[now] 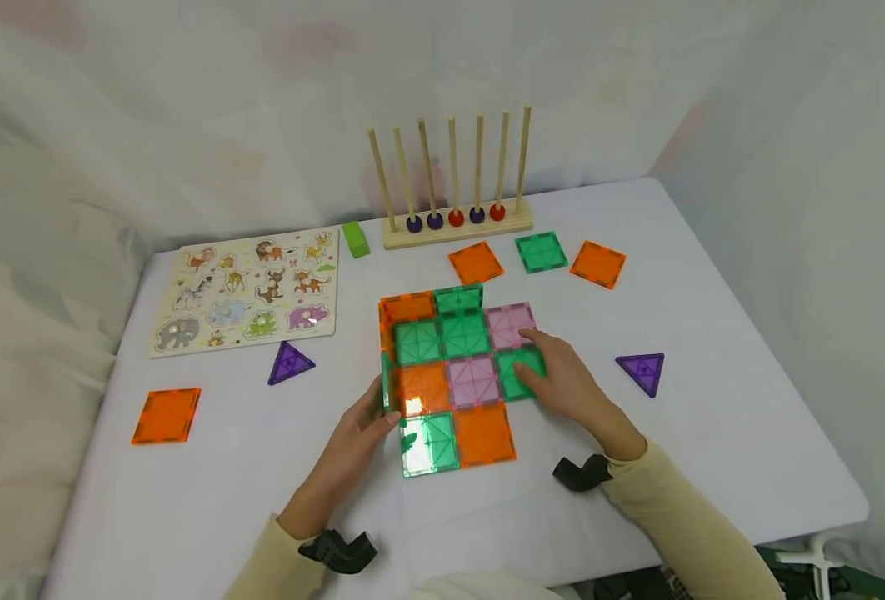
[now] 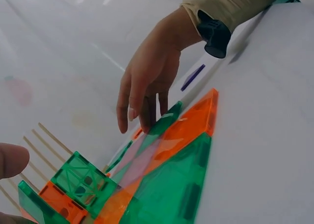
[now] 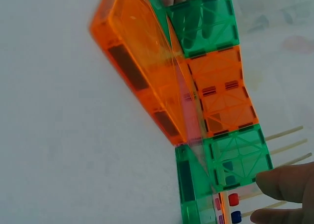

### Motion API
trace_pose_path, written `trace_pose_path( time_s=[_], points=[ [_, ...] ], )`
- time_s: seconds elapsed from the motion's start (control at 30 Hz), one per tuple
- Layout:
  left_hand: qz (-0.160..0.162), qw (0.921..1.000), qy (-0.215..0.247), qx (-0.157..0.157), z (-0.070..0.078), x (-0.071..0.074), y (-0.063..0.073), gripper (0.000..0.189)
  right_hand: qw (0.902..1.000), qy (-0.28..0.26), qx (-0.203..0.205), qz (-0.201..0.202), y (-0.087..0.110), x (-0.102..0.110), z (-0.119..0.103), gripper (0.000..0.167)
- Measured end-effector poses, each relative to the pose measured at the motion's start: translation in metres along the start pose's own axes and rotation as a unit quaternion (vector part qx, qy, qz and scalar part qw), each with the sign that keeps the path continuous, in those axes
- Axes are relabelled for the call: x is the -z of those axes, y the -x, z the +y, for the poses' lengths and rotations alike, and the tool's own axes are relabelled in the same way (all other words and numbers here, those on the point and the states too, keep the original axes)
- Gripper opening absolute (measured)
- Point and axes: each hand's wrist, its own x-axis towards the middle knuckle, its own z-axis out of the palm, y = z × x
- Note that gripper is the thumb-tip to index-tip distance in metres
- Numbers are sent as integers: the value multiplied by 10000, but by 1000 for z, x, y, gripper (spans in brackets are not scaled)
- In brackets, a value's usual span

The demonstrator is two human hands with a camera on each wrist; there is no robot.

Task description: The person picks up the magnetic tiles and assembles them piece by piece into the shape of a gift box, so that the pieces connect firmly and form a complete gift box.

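Note:
A structure of see-through green, orange and pink magnetic tiles lies in the middle of the head view, with standing tiles along its left and back sides. My left hand [image 1: 352,433] holds the standing green magnetic tile [image 1: 387,383] at the left edge, its fingers outside and its thumb by the near end. In the right wrist view, several left fingertips show behind that green tile [image 3: 203,27]. My right hand [image 1: 566,375] reaches over the right edge with fingers loosely extended, thumb at the flat green tile [image 1: 513,385], index finger near a pink tile [image 1: 508,325].
Behind the tiles stands a wooden peg rack [image 1: 457,229] with red and dark blue beads. An animal puzzle board [image 1: 251,292] lies back left, beside a green block [image 1: 355,239]. Loose tiles lie around: orange [image 1: 167,416], purple triangles [image 1: 290,364], and green [image 1: 541,252].

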Motion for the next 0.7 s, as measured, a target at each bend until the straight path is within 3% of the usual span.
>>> trace_pose_path(
  time_s=[0.37, 0.7],
  points=[
    [-266, 9977, 383, -496, -5, 4, -5, 71, 9994, -187, -3, 280, -7, 4, -2, 53],
    [-395, 9956, 326, -782, -9, 6, -6, 70, 9973, -533, 219, 452, 0, 13, -13, 52]
  ],
)
